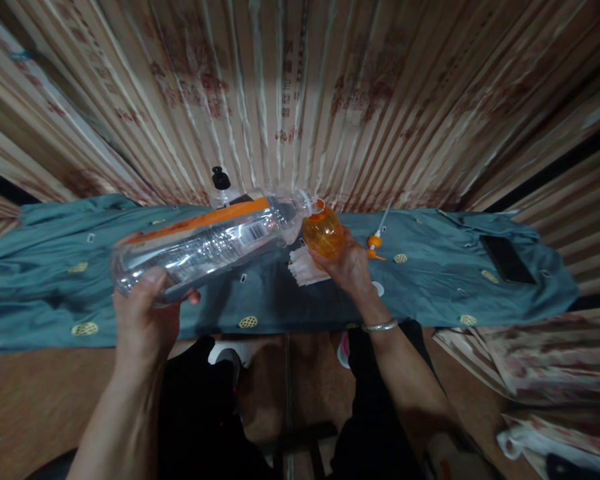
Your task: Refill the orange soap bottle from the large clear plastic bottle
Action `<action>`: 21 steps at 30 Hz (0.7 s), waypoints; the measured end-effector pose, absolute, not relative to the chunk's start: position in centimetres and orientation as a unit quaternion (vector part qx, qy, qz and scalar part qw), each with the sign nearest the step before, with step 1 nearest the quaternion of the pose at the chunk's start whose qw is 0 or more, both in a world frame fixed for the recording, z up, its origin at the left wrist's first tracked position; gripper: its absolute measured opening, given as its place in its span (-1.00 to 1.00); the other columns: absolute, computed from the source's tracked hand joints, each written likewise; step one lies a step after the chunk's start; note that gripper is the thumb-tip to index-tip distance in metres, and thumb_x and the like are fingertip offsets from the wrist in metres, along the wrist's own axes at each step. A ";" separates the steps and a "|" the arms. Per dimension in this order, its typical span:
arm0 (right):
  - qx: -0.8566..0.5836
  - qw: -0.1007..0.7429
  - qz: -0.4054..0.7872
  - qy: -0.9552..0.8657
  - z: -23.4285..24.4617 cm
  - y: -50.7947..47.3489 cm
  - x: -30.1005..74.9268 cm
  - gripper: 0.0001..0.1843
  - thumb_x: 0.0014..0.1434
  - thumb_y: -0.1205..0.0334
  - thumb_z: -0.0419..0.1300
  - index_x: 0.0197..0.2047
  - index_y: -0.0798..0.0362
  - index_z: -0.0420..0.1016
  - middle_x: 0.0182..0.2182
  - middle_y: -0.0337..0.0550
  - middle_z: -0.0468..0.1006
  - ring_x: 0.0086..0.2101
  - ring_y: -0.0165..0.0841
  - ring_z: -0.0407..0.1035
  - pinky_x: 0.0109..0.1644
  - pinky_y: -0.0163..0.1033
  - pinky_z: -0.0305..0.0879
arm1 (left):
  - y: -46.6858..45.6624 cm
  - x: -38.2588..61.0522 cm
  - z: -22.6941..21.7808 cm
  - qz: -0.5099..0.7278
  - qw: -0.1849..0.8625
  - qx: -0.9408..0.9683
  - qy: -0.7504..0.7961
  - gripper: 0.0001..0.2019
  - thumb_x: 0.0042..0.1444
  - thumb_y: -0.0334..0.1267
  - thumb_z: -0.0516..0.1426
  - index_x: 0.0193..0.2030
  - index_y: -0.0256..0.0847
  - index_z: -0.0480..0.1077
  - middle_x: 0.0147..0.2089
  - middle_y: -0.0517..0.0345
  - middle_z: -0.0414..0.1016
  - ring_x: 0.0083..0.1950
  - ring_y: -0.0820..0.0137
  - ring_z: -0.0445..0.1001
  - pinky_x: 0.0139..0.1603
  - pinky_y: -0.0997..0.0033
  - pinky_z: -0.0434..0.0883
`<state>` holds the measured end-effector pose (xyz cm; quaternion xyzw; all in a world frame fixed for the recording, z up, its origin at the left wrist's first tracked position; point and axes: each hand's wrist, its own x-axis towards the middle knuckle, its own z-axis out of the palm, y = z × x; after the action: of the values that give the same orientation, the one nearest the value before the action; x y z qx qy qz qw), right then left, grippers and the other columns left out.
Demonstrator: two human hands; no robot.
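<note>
My left hand grips the base of a large clear plastic bottle with an orange-edged label. The bottle lies tilted, nearly level, its mouth against the opening of a small orange see-through bottle. My right hand is wrapped round that orange bottle and tips it towards the large one. Whether liquid passes between them I cannot make out. To the right of my right hand, an orange pump top with its tube lies on the cloth. Folded white tissue sits below the orange bottle.
A teal patterned cloth covers the narrow table. Behind the large bottle stands a clear bottle with a black top. A dark phone lies at the right. A striped curtain hangs close behind. A white round cap lies by my right wrist.
</note>
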<state>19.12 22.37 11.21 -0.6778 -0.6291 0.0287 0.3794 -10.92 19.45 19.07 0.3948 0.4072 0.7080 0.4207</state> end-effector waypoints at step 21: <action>-0.671 0.385 0.020 -0.634 11.2 22.4 19.2 -0.25 0.13 -0.11 0.46 0.24 0.13 0.39 -0.05 0.19 0.74 -0.09 0.01 0.68 -0.01 0.03 0.63 | 19.5 -11.0 19.0 0.710 0.411 0.418 0.389 -0.42 -0.24 -0.16 0.42 0.03 -0.05 0.53 -0.06 0.12 0.61 -0.39 0.42 0.47 -0.74 0.57 0.37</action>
<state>19.16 22.45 11.20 -0.6705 -0.6338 0.0204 0.3852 -10.99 19.49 19.02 0.4182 0.3893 0.7103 0.4110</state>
